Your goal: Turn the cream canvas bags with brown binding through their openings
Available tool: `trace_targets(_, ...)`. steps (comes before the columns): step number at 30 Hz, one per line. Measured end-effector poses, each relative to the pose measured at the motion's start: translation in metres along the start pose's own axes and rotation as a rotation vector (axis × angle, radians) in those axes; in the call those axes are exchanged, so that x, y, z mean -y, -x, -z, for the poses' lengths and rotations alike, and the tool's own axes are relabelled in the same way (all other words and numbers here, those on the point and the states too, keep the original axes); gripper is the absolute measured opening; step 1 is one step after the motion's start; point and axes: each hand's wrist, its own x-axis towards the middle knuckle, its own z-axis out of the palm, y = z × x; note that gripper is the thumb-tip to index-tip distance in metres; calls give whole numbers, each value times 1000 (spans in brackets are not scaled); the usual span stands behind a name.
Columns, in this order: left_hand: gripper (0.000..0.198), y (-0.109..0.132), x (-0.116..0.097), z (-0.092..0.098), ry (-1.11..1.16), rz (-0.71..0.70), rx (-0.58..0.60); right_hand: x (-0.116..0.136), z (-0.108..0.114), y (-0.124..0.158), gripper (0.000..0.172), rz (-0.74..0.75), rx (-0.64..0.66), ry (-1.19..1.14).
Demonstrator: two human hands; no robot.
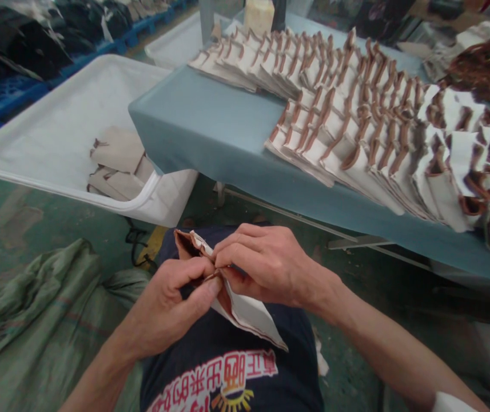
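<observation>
Printed dark shirt (pixel 227 377) lowest in frame; just above, over the lap, white-and-brown piece (pixel 249 312) pinched by both hands. Left hand (pixel 167 306) clamped on its brown edge; right hand (pixel 270 266) clamped on same edge, fingertips touching. Beyond: blue table (pixel 210 131) bearing rows of pieces (pixel 356 126). Likely risk: edge slipping or creasing crooked through uneven pinch.
</observation>
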Motion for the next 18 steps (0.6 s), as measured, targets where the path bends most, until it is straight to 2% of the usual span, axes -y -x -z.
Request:
trace_targets(3,33,-1,3,-3,57,23,11,-4,-3,-3,23,19,30,-13)
trace_targets(8,34,-3,11,-8,173,148,28,-4,-4,-6,22,-13,144,73)
trace_targets(11,35,-6,11,-8,107,127,56,3,1,-13,23,-3,239,155)
trace_targets(14,39,-9,9,-6,12,72,32,7,8,-21,24,2,341,199)
trace_targets(16,41,-9,10,-5,13,45,10,4,10,-23,21,-34,298,149)
trace_targets(18,42,-7,12,-7,49,32,2,-1,8,-18,18,-110,154,-15)
